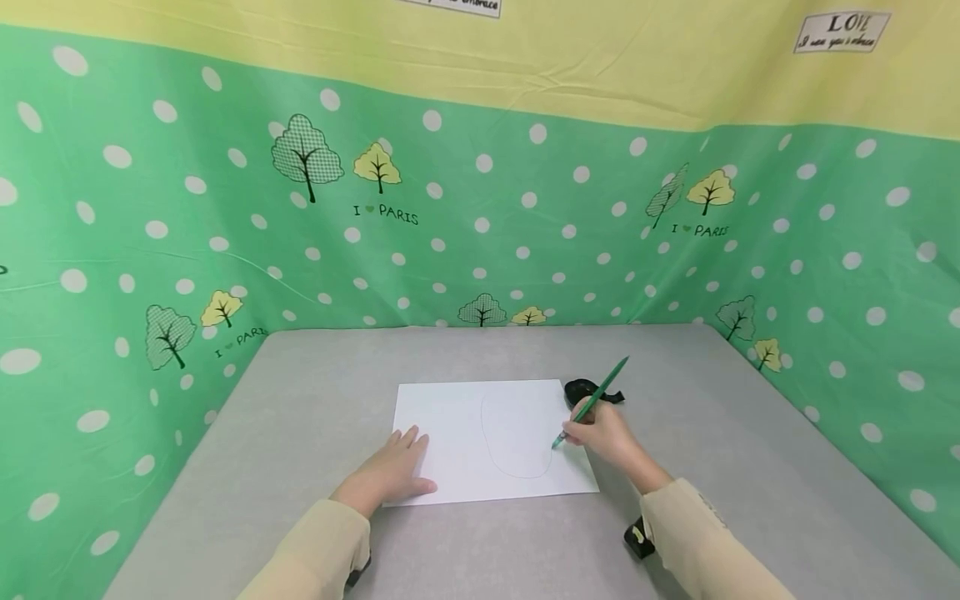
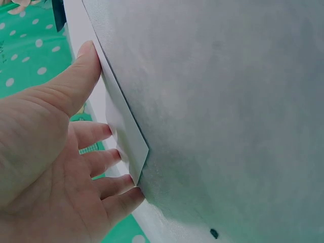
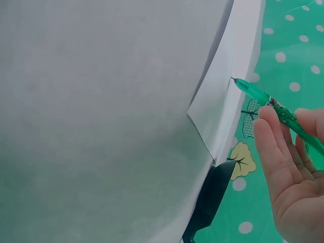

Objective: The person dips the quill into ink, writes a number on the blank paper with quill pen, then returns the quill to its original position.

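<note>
A white sheet of paper (image 1: 450,417) lies on the grey table, bearing a thin U-shaped curve (image 1: 492,456) right of its middle. My left hand (image 1: 392,471) rests with spread fingers on the sheet's left edge; the left wrist view shows its thumb and fingertips along the paper (image 2: 121,121). Over the right part of the sheet, my right hand (image 1: 606,433) pinches a slanted green pen (image 1: 606,385) between thumb and fingers. The pen's tip meets the right end of the curve. In the right wrist view, the pen (image 3: 253,92) points at the paper (image 3: 215,101).
Just behind the right hand, a black rounded object (image 1: 579,388) with a strap-like end sits by the sheet's far right corner. A small black device (image 1: 637,540) shows under the right sleeve. Green polka-dot cloth (image 1: 480,200) hangs behind and beside the table (image 1: 337,358).
</note>
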The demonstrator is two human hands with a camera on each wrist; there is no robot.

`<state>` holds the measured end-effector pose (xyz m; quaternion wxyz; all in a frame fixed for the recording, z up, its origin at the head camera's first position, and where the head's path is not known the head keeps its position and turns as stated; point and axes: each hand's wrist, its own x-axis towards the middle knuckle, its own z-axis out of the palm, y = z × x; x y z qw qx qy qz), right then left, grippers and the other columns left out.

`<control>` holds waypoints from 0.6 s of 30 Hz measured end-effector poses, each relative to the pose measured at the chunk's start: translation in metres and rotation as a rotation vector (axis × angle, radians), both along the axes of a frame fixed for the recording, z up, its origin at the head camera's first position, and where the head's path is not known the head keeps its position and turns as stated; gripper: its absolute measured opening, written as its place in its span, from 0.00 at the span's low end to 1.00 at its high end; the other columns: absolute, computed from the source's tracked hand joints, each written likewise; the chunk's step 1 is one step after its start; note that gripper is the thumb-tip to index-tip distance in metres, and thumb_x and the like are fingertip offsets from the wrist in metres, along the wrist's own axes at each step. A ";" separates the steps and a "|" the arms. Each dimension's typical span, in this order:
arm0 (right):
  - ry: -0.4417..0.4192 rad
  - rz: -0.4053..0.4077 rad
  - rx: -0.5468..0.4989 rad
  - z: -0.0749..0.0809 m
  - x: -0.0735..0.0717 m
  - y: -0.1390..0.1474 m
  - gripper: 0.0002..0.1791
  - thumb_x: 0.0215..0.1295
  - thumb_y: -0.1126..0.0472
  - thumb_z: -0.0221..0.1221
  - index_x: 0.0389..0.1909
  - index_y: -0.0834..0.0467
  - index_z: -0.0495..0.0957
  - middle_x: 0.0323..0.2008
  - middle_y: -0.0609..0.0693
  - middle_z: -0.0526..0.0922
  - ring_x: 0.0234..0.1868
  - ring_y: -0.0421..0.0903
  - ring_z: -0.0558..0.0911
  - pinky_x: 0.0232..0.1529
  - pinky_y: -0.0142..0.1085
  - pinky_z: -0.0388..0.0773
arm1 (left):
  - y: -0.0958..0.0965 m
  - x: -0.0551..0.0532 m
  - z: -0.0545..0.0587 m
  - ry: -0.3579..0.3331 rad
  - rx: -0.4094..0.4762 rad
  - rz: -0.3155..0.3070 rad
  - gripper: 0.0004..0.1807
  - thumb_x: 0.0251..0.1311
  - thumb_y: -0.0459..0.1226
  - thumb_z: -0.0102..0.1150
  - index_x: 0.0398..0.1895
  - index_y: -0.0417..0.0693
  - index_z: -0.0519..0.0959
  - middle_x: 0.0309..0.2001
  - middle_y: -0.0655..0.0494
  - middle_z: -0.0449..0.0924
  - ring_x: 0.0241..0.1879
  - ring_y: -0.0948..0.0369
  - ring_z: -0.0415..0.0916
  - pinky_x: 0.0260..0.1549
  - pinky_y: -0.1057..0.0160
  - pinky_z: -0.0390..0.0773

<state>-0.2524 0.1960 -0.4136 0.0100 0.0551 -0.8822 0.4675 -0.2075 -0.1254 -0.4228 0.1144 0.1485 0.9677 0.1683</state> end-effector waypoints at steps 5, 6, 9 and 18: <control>-0.011 -0.003 -0.016 0.001 -0.005 -0.001 0.05 0.56 0.72 0.60 0.27 0.65 0.72 0.22 0.53 0.79 0.25 0.46 0.81 0.29 0.37 0.81 | 0.000 -0.001 0.000 -0.002 0.005 0.002 0.41 0.54 0.47 0.63 0.63 0.30 0.61 0.66 0.32 0.52 0.65 0.37 0.45 0.63 0.44 0.50; -0.013 -0.005 -0.019 0.001 -0.005 -0.001 0.05 0.56 0.72 0.60 0.27 0.65 0.72 0.22 0.53 0.79 0.25 0.46 0.81 0.29 0.37 0.81 | 0.000 -0.001 0.000 -0.003 0.006 0.002 0.41 0.54 0.47 0.63 0.63 0.30 0.61 0.66 0.32 0.52 0.65 0.37 0.45 0.62 0.44 0.50; -0.012 -0.006 -0.018 0.001 -0.008 -0.001 0.05 0.56 0.72 0.60 0.27 0.65 0.72 0.22 0.53 0.80 0.26 0.46 0.82 0.29 0.37 0.81 | 0.000 -0.001 0.001 -0.005 0.007 0.004 0.41 0.53 0.47 0.63 0.63 0.30 0.61 0.66 0.32 0.52 0.65 0.37 0.45 0.62 0.44 0.50; 0.004 -0.022 0.013 0.001 -0.014 -0.006 0.05 0.56 0.71 0.61 0.27 0.65 0.73 0.22 0.52 0.80 0.25 0.46 0.81 0.28 0.34 0.80 | 0.001 0.001 0.003 -0.010 0.004 0.004 0.41 0.54 0.47 0.62 0.63 0.30 0.61 0.66 0.32 0.52 0.65 0.38 0.45 0.63 0.45 0.49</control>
